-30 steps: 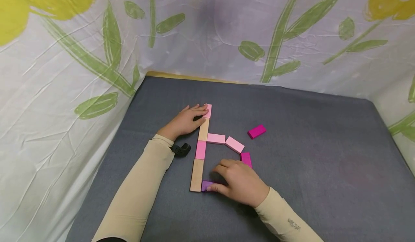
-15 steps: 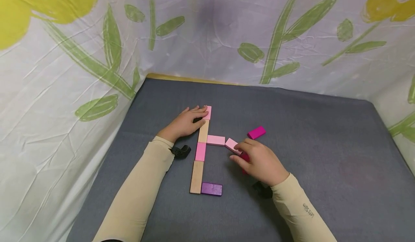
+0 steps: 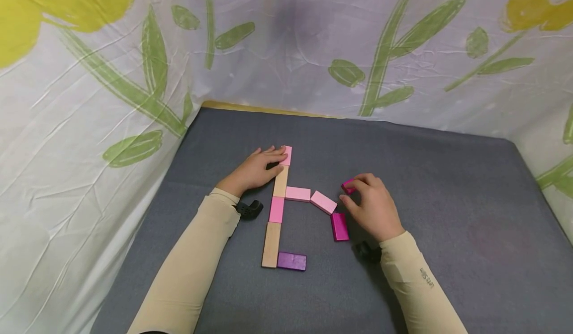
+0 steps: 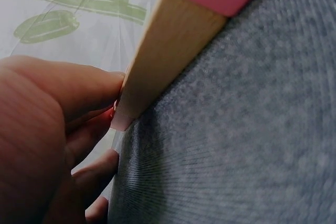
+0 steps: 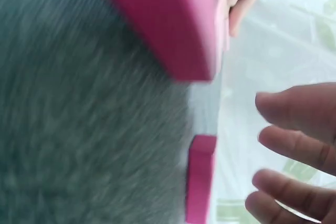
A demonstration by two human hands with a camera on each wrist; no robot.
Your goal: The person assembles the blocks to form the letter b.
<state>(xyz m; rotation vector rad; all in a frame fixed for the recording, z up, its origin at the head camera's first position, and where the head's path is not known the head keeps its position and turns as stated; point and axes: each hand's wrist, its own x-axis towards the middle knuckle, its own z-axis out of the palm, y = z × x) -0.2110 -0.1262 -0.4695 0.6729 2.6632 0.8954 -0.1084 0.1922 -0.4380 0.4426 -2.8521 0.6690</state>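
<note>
My left hand (image 3: 254, 171) rests at the far end of a straight column of blocks, its fingers on a pink block (image 3: 288, 156) and its thumb against a wooden block (image 3: 280, 181). In the left wrist view the thumb touches the side of the wooden block (image 4: 168, 40). Over the loose magenta block (image 3: 347, 186) hovers my right hand (image 3: 375, 207), partly covering it. The right wrist view shows that hand's fingers apart, with a gap between them and the magenta block (image 5: 201, 179). Close to its thumb lies another magenta block (image 3: 339, 226).
Farther down the column come a pink block (image 3: 276, 209) and a wooden block (image 3: 271, 244). A purple block (image 3: 292, 261) juts right from its near end. Two light pink blocks (image 3: 298, 194) curve toward the magenta one. Grey cloth (image 3: 447, 200) covers the table, with a flowered curtain (image 3: 295, 41) behind.
My right hand has left the purple block, passed over the curve of blocks and moved up and right to the loose magenta block. My left hand has stayed in place.
</note>
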